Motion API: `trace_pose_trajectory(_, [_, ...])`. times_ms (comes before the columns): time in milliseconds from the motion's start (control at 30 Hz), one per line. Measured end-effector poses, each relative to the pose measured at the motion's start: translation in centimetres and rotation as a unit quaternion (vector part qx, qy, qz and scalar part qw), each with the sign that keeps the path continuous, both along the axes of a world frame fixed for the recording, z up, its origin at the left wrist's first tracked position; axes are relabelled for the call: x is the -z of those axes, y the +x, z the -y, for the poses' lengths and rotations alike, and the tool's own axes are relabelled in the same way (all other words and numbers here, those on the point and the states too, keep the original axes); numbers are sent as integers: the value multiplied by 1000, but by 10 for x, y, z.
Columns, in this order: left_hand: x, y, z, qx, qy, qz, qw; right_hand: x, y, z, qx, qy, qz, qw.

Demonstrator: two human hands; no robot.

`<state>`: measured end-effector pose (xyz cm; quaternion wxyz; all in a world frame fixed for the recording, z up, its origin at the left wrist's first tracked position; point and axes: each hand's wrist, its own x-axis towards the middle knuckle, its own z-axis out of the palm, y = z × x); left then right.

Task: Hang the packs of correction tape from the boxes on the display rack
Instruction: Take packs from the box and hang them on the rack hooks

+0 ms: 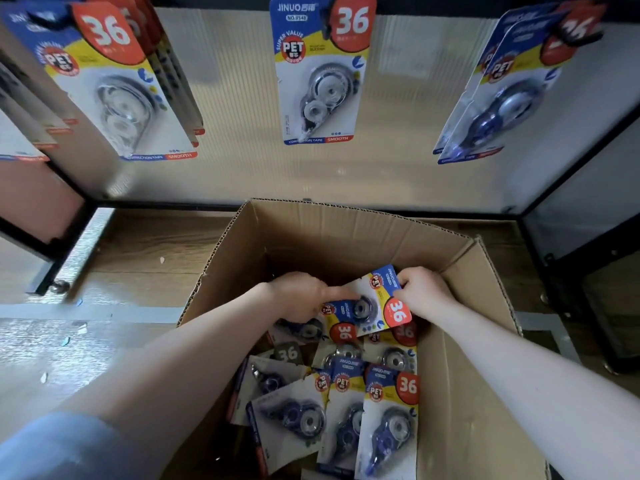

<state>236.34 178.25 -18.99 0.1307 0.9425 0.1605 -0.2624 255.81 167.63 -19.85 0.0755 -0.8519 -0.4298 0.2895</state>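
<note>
inside the cardboard box (pixel 467 341), both the left hand (pixel 300 295) and right hand (pixel 423 292) grip one pack (pixel 372 304) (tilted above the loose heap), so lift it clear without snagging neighbours.

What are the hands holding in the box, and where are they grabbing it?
Both hands hold one correction tape pack. The right hand pinches its top corner; the left hand holds its opposite side, thumb on the front.
</note>
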Motion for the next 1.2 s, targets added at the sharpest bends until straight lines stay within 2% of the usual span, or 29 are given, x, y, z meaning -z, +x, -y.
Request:
trace_pose_trajectory(233, [-20,-15,2,-5,52,28,998,-30,-5,5,-55,4,112,992])
trace_pose_trajectory(333, [-29,-17,3,-31,84,91,992,-48,-11,14,-85,22,148,985])
trace_pose_trajectory(400, [-36,-15,6,-44,100,104,989,-60,-11,18,-85,36,142,986])
trace_pose_trajectory(533, [-45,-15,8,-113,107,73,985,-83,-9,19,-90,61,131,985])
trace_pose_trajectory(800, [-78,-24,8,-193,95,104,971,-125,-1,22,-84,140,136,977])
trace_pose_trajectory(933, [-104,-27,10,-183,73,150,969,-150,2,28,-82,175,124,973])
trace_pose_trajectory(1200, [-165,-18,20,-149,91,226,958,-210,14,39,-77,272,131,950])
